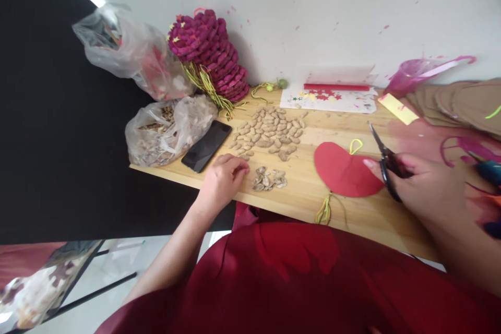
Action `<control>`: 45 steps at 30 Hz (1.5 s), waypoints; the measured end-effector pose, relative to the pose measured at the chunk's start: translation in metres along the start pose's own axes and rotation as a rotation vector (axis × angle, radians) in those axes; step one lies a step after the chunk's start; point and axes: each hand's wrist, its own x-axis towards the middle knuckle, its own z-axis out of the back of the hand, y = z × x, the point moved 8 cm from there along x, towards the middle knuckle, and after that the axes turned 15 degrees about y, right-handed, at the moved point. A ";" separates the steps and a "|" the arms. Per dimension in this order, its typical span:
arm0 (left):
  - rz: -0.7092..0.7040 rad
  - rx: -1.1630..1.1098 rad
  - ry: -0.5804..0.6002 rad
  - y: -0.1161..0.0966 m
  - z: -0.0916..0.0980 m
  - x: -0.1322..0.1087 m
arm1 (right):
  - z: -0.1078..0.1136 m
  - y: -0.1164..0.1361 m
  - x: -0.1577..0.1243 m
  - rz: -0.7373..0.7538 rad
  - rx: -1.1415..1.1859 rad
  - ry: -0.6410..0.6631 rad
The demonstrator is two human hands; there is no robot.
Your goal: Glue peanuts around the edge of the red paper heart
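My left hand (pixel 224 179) rests on the wooden table (pixel 305 198) near its front edge, fingers curled, their tips touching a shell at the edge of a spread of pale nut shells (pixel 268 133). A small heap of split shells (pixel 269 179) lies just right of it. My right hand (pixel 420 185) grips black scissors (pixel 385 164), blades pointing away from me, beside a red heart-shaped paper piece (pixel 344 169) with a yellow loop. A black phone (pixel 206 145) lies left of my left hand.
Two clear plastic bags (pixel 164 133) sit at the table's left end, behind them a purple shell-covered ornament (pixel 211 52). A sheet with small stars (pixel 329 98), a red strip, a pink cup (pixel 410 75) and brown card pieces (pixel 457 104) stand along the wall. Yellow threads (pixel 324 212) hang at the front edge.
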 end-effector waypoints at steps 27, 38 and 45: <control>0.194 -0.128 0.090 -0.012 -0.016 0.030 | 0.001 0.003 0.000 0.031 0.006 -0.010; 0.186 0.045 -0.022 -0.007 0.001 0.032 | 0.000 0.002 0.000 0.006 0.005 0.019; 0.127 0.035 -0.042 -0.007 -0.010 0.044 | 0.000 0.001 0.001 0.004 0.025 0.005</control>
